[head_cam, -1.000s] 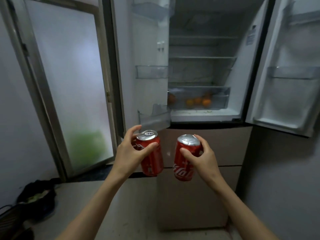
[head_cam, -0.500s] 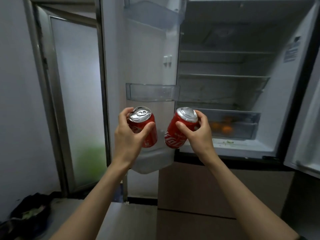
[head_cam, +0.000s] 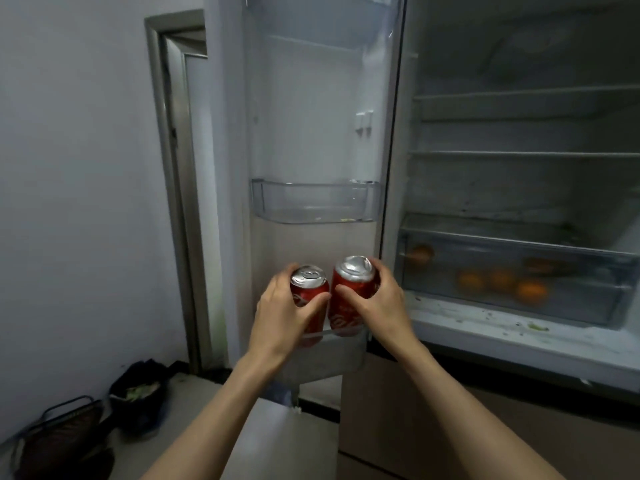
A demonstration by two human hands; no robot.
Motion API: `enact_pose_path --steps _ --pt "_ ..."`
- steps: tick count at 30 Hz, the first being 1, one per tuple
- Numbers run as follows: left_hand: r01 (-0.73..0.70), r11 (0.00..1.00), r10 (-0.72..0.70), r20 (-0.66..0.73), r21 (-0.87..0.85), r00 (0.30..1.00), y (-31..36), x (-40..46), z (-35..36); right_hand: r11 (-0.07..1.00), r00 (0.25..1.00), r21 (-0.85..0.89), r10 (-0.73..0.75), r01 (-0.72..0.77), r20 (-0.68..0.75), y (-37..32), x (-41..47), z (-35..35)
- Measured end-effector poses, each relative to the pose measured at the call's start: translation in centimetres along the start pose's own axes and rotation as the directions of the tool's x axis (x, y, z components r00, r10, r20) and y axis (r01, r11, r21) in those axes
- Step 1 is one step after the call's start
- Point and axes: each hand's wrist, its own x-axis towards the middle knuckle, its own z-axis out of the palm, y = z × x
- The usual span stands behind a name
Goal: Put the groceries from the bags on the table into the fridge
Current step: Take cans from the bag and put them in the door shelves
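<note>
The left hand (head_cam: 282,315) wraps one red can (head_cam: 309,299), the right hand (head_cam: 377,303) wraps the other can (head_cam: 351,299), side by side. Both cans seem to sit low in the bottom door bin (head_cam: 332,355) of the open fridge door (head_cam: 311,116). Oranges (head_cam: 498,284) fill the crisper drawer (head_cam: 571,306).

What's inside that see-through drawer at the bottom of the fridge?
Several oranges lie inside the clear drawer. Its frosted front blurs them, so an exact count and anything further back stay hidden.
</note>
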Motion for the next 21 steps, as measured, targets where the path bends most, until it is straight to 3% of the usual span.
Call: enact_pose_path --steps 12,21 --pt "0.121 0.947 -0.139 0.039 0.297 0.99 -1.2 -0.4 1.1 0.987 0.968 -0.153 -0.018 0.058 0.25 2.9 0.8 0.3" --pt "0.214 0.908 -0.225 -0.011 0.361 0.974 -0.9 0.2 0.5 0.991 0.952 -0.132 0.01 0.032 0.304 2.8 1.3 0.0"
